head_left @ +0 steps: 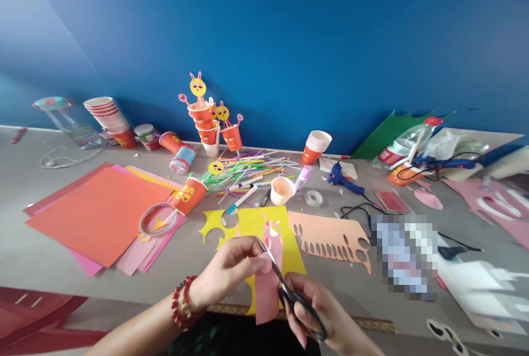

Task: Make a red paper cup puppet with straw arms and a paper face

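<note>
My left hand (229, 265) pinches a small rounded piece of pink paper (266, 264) between thumb and fingers. My right hand (320, 301) is wrapped round the black handles of a pair of scissors (285, 284), whose blades lie along the edge of that piece. Under the blades is a longer strip of pink paper (266, 298), with cut-outs towards its far end. Beneath it lies a yellow sheet (291, 246) with round bites cut from its edge. To the right is a peach sheet (326, 229) with a row of oval holes.
A stack of coloured paper (103, 212) with a tape roll (142, 221) lies left. Paper-cup figures (206, 130) stand at the wall, behind scattered coloured sticks (248, 171). A white cup (282, 190), blue glue gun (343, 177) and black cable (351, 210) are beyond my hands.
</note>
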The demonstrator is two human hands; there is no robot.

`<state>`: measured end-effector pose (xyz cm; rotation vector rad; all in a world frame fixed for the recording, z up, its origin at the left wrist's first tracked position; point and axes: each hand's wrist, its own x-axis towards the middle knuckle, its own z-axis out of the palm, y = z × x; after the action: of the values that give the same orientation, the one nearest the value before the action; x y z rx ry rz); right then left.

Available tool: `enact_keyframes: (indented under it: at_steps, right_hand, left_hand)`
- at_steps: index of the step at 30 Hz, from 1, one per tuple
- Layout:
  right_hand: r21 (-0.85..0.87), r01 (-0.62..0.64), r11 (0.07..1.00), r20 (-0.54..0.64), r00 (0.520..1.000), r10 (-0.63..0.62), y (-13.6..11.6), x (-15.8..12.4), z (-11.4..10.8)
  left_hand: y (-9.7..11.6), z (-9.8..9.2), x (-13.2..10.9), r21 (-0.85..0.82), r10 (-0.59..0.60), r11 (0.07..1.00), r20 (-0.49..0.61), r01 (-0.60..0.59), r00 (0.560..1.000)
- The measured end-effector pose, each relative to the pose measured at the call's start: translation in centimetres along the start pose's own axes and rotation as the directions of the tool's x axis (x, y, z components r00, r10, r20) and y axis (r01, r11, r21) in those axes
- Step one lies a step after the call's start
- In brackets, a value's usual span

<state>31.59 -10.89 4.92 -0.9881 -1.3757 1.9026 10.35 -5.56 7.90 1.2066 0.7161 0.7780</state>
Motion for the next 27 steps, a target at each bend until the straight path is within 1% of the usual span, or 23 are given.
enact_keyframes:
  at_steps: [9,15,27]
  right_hand:
    - [-0.011,0.005,1.000,-0.016,1.000,-0.005,0.07,0.09,-0.12]
    - [0.001,-0.017,1.000,-0.038,0.999,0.017,0.14,0.17,-0.21]
    - [0.015,-0.036,0.999,-0.062,0.997,0.037,-0.15,0.15,0.01]
  left_hand:
    - [0.13,-0.09,0.22,0.033,0.022,0.999,0.007,-0.022,1.000]
    - [0.12,-0.26,0.21,0.074,0.052,0.996,0.006,-0.052,0.999]
    - [0.23,-0.46,0.21,0.092,0.063,0.994,0.007,-0.063,0.998]
